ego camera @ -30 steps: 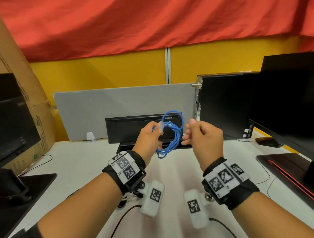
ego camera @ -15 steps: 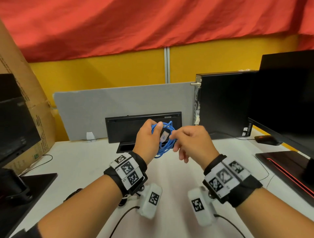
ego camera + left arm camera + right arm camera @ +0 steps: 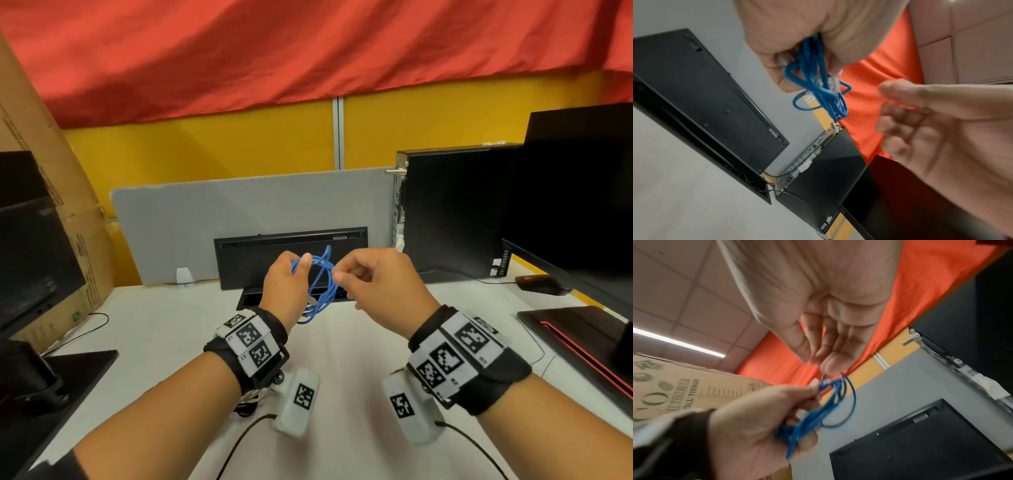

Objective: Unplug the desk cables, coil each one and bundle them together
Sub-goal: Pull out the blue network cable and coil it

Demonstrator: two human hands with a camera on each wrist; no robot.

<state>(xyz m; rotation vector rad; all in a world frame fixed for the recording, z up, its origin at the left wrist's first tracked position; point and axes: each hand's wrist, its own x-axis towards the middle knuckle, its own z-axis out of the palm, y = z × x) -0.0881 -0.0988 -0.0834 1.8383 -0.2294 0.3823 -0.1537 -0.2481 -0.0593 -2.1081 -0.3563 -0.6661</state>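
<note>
Left hand (image 3: 286, 287) grips blue cable (image 3: 322, 291) coil, long axis hanging vertical.

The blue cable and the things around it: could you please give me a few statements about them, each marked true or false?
1. The left hand grips the blue cable as a bunch of loops. True.
2. The blue cable lies flat on the white desk. False: it is held up in the air above the desk.
3. A clear plug shows among the loops in the left wrist view. True.
4. The right hand rests flat on the desk. False: it is raised, its fingertips at the top of the coil.
5. A cardboard box stands at the left. True.
</note>
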